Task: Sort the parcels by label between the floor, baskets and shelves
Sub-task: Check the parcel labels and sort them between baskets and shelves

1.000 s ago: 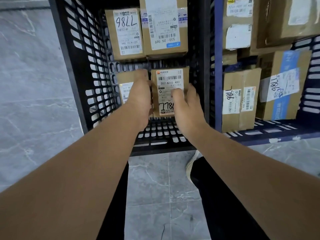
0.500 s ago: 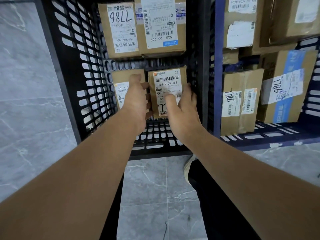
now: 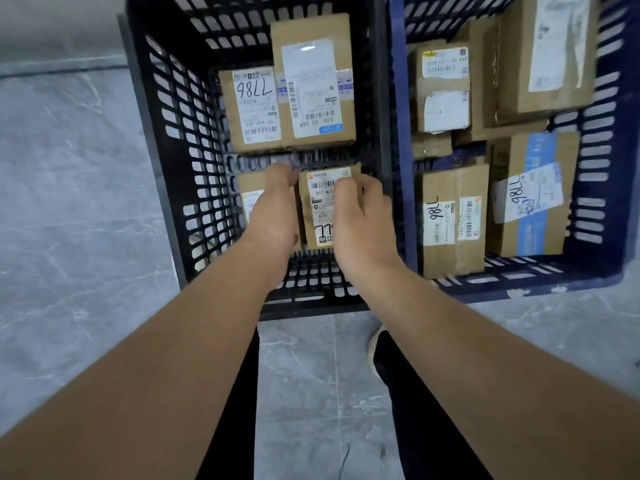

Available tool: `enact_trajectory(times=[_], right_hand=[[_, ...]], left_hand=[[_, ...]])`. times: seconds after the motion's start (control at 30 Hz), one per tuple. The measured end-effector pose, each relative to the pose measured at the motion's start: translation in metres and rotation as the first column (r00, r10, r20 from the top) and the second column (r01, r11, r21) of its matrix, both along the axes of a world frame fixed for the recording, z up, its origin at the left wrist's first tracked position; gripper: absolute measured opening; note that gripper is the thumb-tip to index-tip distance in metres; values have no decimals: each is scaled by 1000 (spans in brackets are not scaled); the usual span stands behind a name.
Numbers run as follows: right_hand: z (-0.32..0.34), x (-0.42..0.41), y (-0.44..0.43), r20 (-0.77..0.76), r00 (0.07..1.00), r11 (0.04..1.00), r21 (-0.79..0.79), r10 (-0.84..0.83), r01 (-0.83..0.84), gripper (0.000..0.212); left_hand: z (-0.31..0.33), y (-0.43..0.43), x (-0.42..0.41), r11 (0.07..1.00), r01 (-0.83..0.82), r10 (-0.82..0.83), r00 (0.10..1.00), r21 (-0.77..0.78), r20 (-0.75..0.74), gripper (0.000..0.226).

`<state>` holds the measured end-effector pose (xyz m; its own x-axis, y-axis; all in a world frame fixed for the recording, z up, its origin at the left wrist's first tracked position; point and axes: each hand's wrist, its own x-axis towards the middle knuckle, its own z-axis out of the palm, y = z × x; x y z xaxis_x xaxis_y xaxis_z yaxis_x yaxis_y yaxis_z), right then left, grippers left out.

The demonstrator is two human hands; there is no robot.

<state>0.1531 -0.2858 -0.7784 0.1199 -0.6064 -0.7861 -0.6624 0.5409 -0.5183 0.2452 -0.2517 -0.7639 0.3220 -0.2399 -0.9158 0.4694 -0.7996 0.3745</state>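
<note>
A small cardboard parcel with a white label reading 507-N70 stands in the near part of the black basket. My right hand grips its right side, fingers curled over the label. My left hand holds its left edge, fingertips curled at the top, wedged between it and another small parcel that it mostly hides. Behind them stand a parcel marked 7786 and a taller parcel.
A blue basket sits right of the black one, holding several cardboard parcels, two of them marked 7786. Grey marble floor lies to the left and in front. My dark-trousered legs stand just before the baskets.
My right hand has slid up over the parcel's label and covers more of it. The fingertips of my left hand have curled at the parcel's top.
</note>
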Motion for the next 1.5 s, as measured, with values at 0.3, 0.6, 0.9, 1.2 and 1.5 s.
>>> enact_trajectory(times=[0.3, 0.6, 0.9, 1.2, 1.5], right_hand=[[79, -4, -27, 141, 983, 992, -61, 114, -106, 61], [178, -4, -37, 172, 923, 929, -205, 343, -307, 76], [314, 21, -10, 187, 881, 836, -448, 435, -318, 72], [499, 64, 37, 257, 842, 745, -627, 475, -229, 71], [705, 101, 91, 350, 749, 615, -783, 562, -95, 49]], left_hand=[[80, -17, -5, 994, -7, 18, 995, -110, 93, 31], [187, -12, -12, 960, -122, 165, 974, -250, 157, 41], [309, 29, 7, 905, -99, 220, 941, -413, 256, 33], [493, 91, 49, 845, -22, 277, 872, -534, 403, 49], [695, 154, 81, 714, 130, 378, 755, -688, 535, 48]])
